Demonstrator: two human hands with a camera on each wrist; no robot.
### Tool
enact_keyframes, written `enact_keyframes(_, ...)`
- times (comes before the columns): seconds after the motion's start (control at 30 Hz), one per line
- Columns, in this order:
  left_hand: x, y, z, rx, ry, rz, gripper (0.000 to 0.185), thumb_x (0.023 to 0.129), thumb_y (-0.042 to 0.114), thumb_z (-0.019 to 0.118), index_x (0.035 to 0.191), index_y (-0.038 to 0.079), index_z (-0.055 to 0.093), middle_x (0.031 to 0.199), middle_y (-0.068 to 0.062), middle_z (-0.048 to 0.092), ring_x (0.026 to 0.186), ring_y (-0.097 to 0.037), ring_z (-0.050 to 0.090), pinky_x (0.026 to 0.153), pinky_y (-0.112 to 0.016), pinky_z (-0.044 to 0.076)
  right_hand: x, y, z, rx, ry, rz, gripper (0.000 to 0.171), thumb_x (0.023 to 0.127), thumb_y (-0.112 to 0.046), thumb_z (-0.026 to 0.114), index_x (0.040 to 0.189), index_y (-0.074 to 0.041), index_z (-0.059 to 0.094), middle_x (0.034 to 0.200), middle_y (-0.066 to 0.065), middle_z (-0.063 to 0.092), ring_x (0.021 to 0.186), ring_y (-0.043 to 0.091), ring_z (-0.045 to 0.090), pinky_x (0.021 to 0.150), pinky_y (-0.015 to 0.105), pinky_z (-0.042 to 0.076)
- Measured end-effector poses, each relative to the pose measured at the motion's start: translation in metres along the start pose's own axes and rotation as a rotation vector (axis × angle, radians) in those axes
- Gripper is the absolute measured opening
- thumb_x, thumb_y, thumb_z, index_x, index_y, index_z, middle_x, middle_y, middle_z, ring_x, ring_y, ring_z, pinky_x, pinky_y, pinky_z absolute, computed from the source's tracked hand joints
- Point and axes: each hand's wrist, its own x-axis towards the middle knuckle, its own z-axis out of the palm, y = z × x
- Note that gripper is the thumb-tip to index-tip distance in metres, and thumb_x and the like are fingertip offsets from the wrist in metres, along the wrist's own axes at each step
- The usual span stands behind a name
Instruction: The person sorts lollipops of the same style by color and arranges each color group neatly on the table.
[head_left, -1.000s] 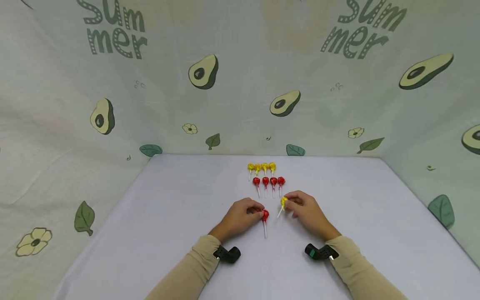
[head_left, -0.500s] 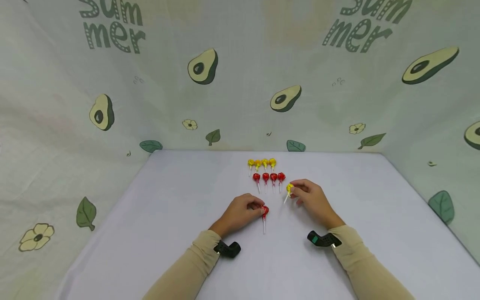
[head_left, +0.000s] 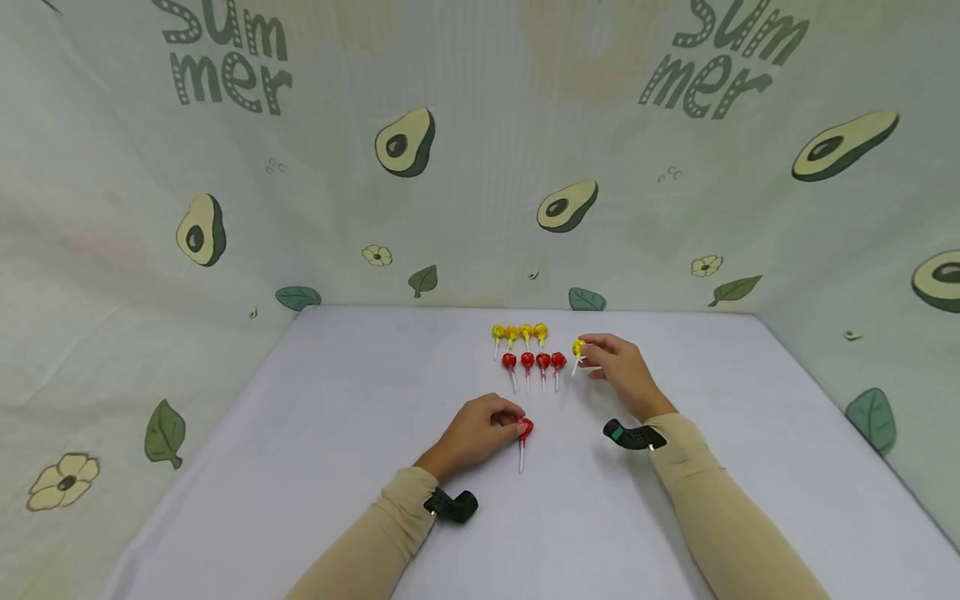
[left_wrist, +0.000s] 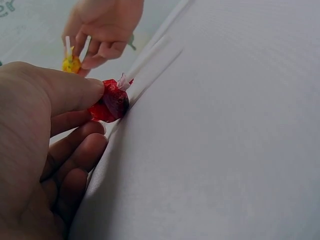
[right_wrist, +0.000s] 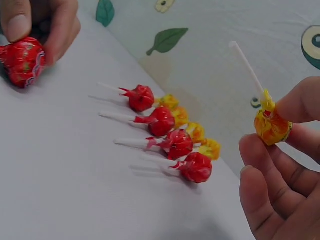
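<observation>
My left hand (head_left: 477, 433) pinches a red-wrapped lollipop (left_wrist: 111, 102) by its candy head, low at the table's middle, with the white stick pointing toward me. In my right hand (head_left: 621, 371), thumb and fingertips hold a yellow lollipop (right_wrist: 272, 125) by its head, above the table and right of the rows. Several red lollipops (head_left: 543, 360) lie side by side in a row, sticks toward me. Just behind them is a row of several yellow lollipops (head_left: 527, 332); in the right wrist view the red heads partly hide these.
A white-covered table (head_left: 360, 392) carries everything. Behind and at the sides hangs a pale cloth (head_left: 480, 150) printed with avocados, leaves and lettering. Black wrist devices (head_left: 452, 505) sit at both cuffs.
My right hand has moved away from me and slightly right with the yellow lollipop, up beside the rows. My left hand keeps its place with the red lollipop.
</observation>
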Motion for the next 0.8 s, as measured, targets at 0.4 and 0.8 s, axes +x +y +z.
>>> enact_keyframes(0.4, -0.002, 0.002, 0.005, -0.015, -0.003, -0.010, 0.016, 0.093, 0.028, 0.071, 0.107, 0.019, 0.075, 0.092, 0.014, 0.062, 0.085, -0.002, 0.058, 0.076, -0.024, 0.048, 0.036, 0.009, 0.005, 0.133, 0.086, 0.085, 0.046, 0.104, -0.025, 0.056, 0.144, -0.004, 0.051, 0.137, 0.015, 0.053, 0.118, 0.027, 0.054, 0.087, 0.023, 0.052)
enact_keyframes(0.8, -0.004, 0.002, 0.001, 0.017, 0.010, 0.002, 0.015, 0.092, 0.026, 0.072, 0.106, 0.019, 0.075, 0.090, 0.015, 0.061, 0.083, -0.001, 0.057, 0.074, -0.023, 0.048, 0.060, 0.012, 0.013, 0.144, 0.114, 0.105, 0.046, 0.105, -0.025, 0.055, 0.145, -0.004, 0.051, 0.137, 0.017, 0.053, 0.118, 0.027, 0.055, 0.084, 0.019, 0.052)
